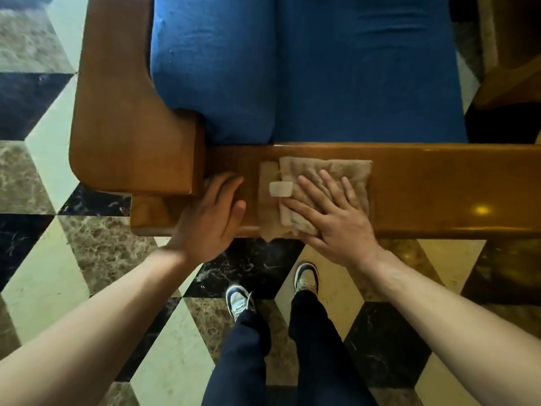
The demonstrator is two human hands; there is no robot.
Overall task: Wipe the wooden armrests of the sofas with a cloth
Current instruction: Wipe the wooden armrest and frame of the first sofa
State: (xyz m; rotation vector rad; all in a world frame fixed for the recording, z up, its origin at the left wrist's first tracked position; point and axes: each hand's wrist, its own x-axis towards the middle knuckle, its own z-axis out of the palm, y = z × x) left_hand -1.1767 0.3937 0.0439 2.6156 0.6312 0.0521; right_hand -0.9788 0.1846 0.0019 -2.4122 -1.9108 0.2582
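Marble-patterned floor under wooden armrest; right hand flat on cloth, left hand relaxed, gripping nothing.

I see the armrest as polished wood, glossy enough to throw back a lamp glare. The cloth on it looks like soft, matt terry with a smooth sewn label. The sofa cushions are matt blue woven fabric, slightly nubby. The floor is veined marble tile, shiny.
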